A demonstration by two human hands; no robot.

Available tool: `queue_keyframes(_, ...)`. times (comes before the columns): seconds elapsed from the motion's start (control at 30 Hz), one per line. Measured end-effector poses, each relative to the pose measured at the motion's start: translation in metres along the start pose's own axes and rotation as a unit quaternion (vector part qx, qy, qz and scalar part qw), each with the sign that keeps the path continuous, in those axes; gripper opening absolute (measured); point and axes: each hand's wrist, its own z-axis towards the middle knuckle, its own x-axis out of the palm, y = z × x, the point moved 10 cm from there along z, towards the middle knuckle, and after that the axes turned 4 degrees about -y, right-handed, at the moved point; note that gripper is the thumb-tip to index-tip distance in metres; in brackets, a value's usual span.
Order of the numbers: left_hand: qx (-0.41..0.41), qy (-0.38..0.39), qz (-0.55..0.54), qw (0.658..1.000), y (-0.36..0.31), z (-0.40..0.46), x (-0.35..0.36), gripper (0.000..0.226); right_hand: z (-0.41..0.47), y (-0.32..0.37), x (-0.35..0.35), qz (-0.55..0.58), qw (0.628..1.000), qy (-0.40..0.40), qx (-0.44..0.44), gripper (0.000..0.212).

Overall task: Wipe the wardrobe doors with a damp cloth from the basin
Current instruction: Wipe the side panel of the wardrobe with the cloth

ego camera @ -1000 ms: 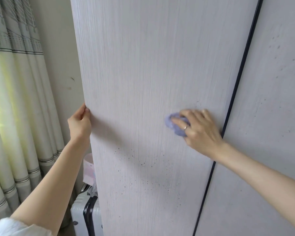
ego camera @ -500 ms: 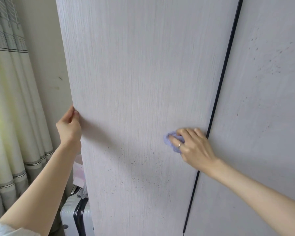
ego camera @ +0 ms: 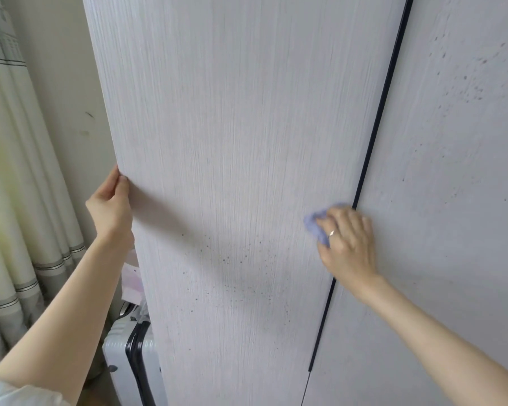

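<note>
Two pale grey wood-grain wardrobe doors fill the view, the left door (ego camera: 232, 142) and the right door (ego camera: 452, 200), parted by a dark vertical gap (ego camera: 373, 142). My right hand (ego camera: 346, 244) presses a small lilac cloth (ego camera: 316, 225) flat against the left door, right beside the gap. Most of the cloth is hidden under the fingers. My left hand (ego camera: 110, 206) grips the left door's outer edge at mid height, thumb on the front face. Dark specks dot the left door below the hands and the right door's upper part.
A cream wall (ego camera: 59, 83) and pale striped curtains (ego camera: 15, 200) stand to the left. A white suitcase with black trim (ego camera: 129, 358) sits on the floor beside the door's edge, with pinkish items (ego camera: 131, 282) above it.
My right hand has slid the cloth rightward across the left door, from its middle to the gap. My left hand keeps its hold on the door's edge.
</note>
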Motion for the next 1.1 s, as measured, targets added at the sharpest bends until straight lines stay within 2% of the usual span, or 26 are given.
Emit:
queue_keyframes(0.07, -0.002, -0.004, 0.012, 1.000, 0.006, -0.006, -0.004, 0.033, -0.040, 0.017, 0.014, -0.009, 0.998, 0.055, -0.028, 0.012)
queue_keyframes(0.17, 0.001, -0.005, 0.035, 0.999, 0.012, -0.015, -0.009, 0.033, -0.052, 0.021, 0.021, -0.011, 0.994, 0.100, -0.042, 0.021)
queue_keyframes(0.23, 0.011, -0.001, 0.051, 0.999, 0.013, -0.018, -0.010, 0.033, -0.031, 0.010, 0.013, -0.008, 0.997, 0.072, -0.022, 0.022)
queue_keyframes(0.33, 0.015, 0.018, 0.068, 0.997, 0.018, -0.024, -0.011, 0.035, 0.004, -0.018, 0.000, 0.001, 0.998, 0.001, 0.066, 0.034)
queue_keyframes(0.43, -0.007, 0.044, 0.107, 0.993, 0.040, -0.032, -0.015, 0.048, 0.002, -0.021, 0.002, 0.037, 0.993, -0.027, 0.110, 0.040)
queue_keyframes(0.5, -0.022, 0.058, 0.126, 0.990, 0.054, -0.039, -0.017, 0.056, -0.022, 0.001, 0.011, 0.057, 0.996, -0.005, 0.073, 0.037)
queue_keyframes(0.6, -0.026, 0.081, 0.129, 0.988, 0.065, -0.043, -0.017, 0.065, -0.060, 0.043, 0.026, 0.079, 0.993, 0.078, -0.033, 0.037)
queue_keyframes(0.67, -0.033, 0.093, 0.133, 0.986, 0.071, -0.042, -0.019, 0.068, -0.062, 0.049, 0.028, 0.089, 0.989, 0.104, -0.050, 0.040)
queue_keyframes(0.73, -0.034, 0.101, 0.133, 0.985, 0.073, -0.041, -0.021, 0.071, -0.041, 0.039, 0.024, 0.097, 0.992, 0.075, -0.028, 0.038)
queue_keyframes(0.83, -0.039, 0.107, 0.133, 0.985, 0.076, -0.043, -0.021, 0.072, 0.004, 0.004, 0.014, 0.090, 0.993, -0.017, 0.073, 0.042)
queue_keyframes(0.9, -0.048, 0.101, 0.139, 0.984, 0.079, -0.044, -0.023, 0.071, 0.012, 0.001, 0.015, 0.096, 0.987, -0.044, 0.117, 0.045)
queue_keyframes(0.97, -0.053, 0.125, 0.155, 0.979, 0.082, -0.046, -0.020, 0.070, -0.005, 0.026, 0.022, 0.115, 0.991, -0.024, 0.071, 0.042)
queue_keyframes(1.03, -0.056, 0.164, 0.167, 0.971, 0.082, -0.048, -0.013, 0.068, -0.037, 0.064, 0.033, 0.113, 0.992, 0.034, -0.047, 0.038)
queue_keyframes(1.1, -0.059, 0.185, 0.168, 0.966, 0.081, -0.052, -0.010, 0.064, -0.056, 0.082, 0.042, 0.097, 0.983, 0.093, -0.122, 0.042)
